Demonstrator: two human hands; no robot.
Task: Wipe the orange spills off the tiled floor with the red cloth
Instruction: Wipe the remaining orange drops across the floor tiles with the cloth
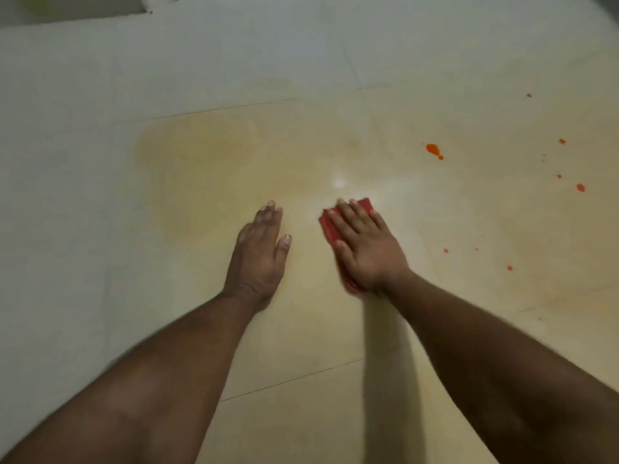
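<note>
So the right hand (pixel 366 249) is flat on the red cloth (pixel 331 229), fingers straight and a bit spread, pressing it onto the tiled floor (pixel 201 169) about mid-tile. The cloth looks folded into a small pad; only its left edge and far corner peek out from under the palm. The left hand (pixel 259 249) is flat on bare tile just beside it, fingers straight and together, holding nothing, probably just propping the person up.

The orange spills are all off to the right, well apart from the cloth: the biggest blob (pixel 433 149) sits further out, with smaller drops (pixel 580 187) scattered toward the right edge of the tile and a couple nearer in (pixel 445 250).

What could go wrong, in my view: the pad is small and the drops are spread wide, so one sweep could easily miss some. Dragging through the big blob flat-handed might smear it into a streak or push it into the grout line (pixel 217 110). The floor looks glossy too, so a propping hand could slip.
</note>
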